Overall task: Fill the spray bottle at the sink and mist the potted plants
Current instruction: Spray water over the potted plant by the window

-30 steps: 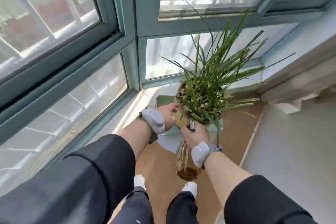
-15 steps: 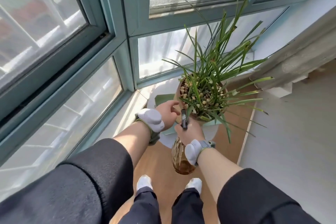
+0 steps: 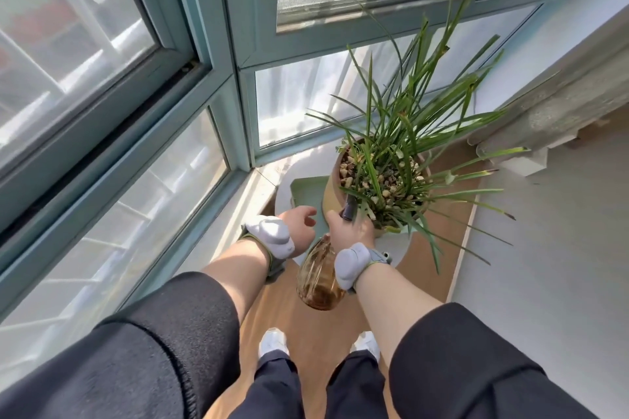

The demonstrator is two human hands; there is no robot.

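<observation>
An amber glass spray bottle (image 3: 318,277) hangs below my right hand (image 3: 350,231), which grips its neck with the dark spray head pointing at the plant. The potted plant (image 3: 391,160) has long green blades and pebbles on its soil, in a tan pot (image 3: 331,192) on a round white stand (image 3: 284,196). My left hand (image 3: 299,226) hovers just left of the bottle, close to the pot's side, fingers loosely curled and holding nothing.
Teal-framed windows (image 3: 218,54) close the corner to the left and behind the plant. A pale wall and a grey ledge (image 3: 551,112) run along the right. Wooden floor (image 3: 306,330) lies under my feet, with a green tray (image 3: 306,192) beneath the pot.
My left hand has drawn back from the pot's rim. The right hand with the bottle stays at the plant's base while my view shifted so the plant sits further right.
</observation>
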